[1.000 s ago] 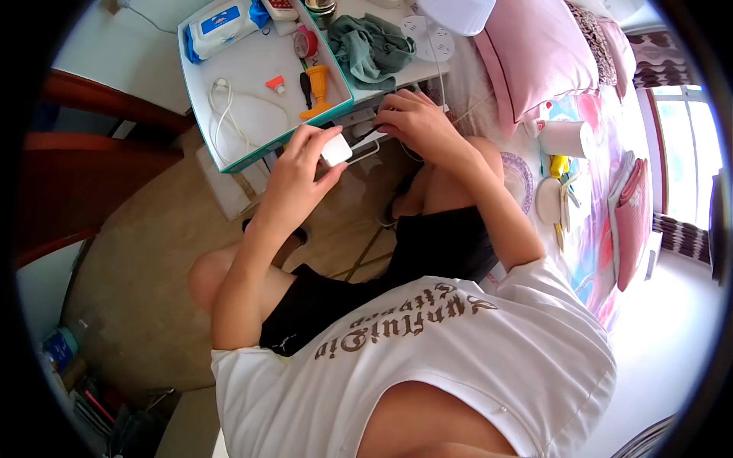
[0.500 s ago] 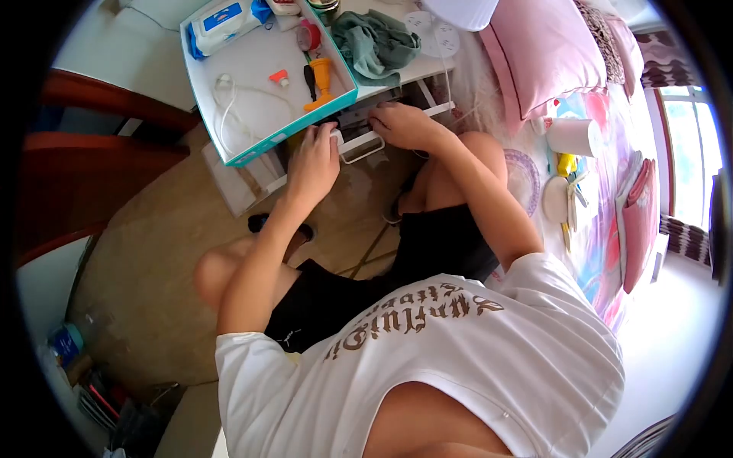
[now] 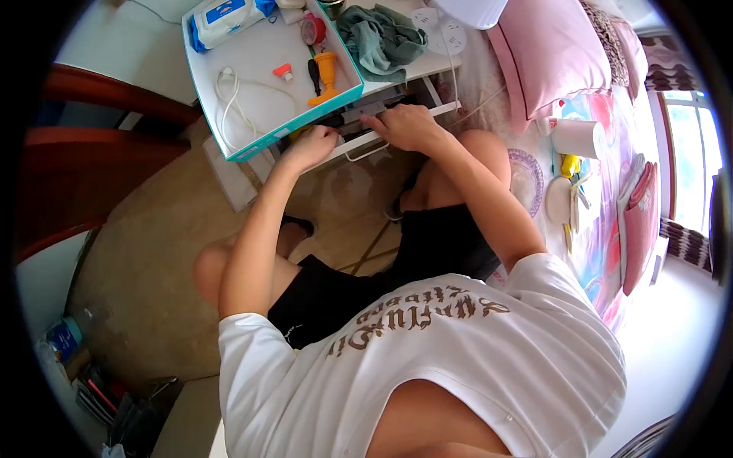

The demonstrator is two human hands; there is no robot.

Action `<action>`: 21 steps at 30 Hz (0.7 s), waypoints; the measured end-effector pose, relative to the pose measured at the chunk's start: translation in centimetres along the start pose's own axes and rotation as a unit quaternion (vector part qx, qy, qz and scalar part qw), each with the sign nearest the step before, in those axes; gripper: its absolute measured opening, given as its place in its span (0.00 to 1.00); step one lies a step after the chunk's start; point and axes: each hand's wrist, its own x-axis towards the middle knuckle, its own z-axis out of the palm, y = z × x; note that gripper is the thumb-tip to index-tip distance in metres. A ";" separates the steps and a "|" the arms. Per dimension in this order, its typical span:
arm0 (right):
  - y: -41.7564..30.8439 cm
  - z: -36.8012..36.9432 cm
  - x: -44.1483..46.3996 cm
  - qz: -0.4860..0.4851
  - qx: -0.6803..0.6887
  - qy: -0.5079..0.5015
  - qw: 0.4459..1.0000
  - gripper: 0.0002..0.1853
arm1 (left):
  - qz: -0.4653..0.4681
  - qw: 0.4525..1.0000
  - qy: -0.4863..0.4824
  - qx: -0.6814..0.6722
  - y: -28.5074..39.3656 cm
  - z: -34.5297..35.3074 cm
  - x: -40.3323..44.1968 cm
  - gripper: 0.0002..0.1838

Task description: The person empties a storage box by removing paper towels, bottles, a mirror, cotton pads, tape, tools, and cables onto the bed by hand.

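An open white drawer (image 3: 365, 140) with a wire handle sits under the tabletop, with dark and white items inside that are hard to make out. My left hand (image 3: 311, 146) reaches over its front edge near the teal box's corner; the fingers are bent down into the drawer, and a small white bit shows beside them. At the drawer's right half, my right hand (image 3: 405, 126) rests over the opening with its thumb apart from the bent fingers. What either hand holds is hidden.
The teal-edged box (image 3: 298, 120) holds wipes (image 3: 227, 21), a white cable (image 3: 229, 107) and an orange tool (image 3: 326, 80). A green cloth (image 3: 379, 42) lies right of it. Pink pillows (image 3: 546, 57) and a white roll (image 3: 578, 138) are on the bed.
The left hand has lowered the white block from above the drawer edge into the drawer, where it is mostly hidden. The drawer appears further open. The right hand stays over it, shifted slightly.
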 end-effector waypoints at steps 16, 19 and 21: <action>-7.9 -11.0 0.1 -0.187 0.483 0.041 0.855 0.15 | 0.274 0.914 0.278 0.110 10.2 1.6 -10.0 0.04; -10.9 -11.6 7.0 -0.175 0.286 0.097 0.937 0.22 | 0.411 0.843 0.342 0.053 10.9 0.2 -9.9 0.07; -13.9 -10.9 11.6 -0.156 0.113 0.139 0.971 0.30 | 0.417 0.836 0.354 0.051 11.4 -0.8 -10.8 0.07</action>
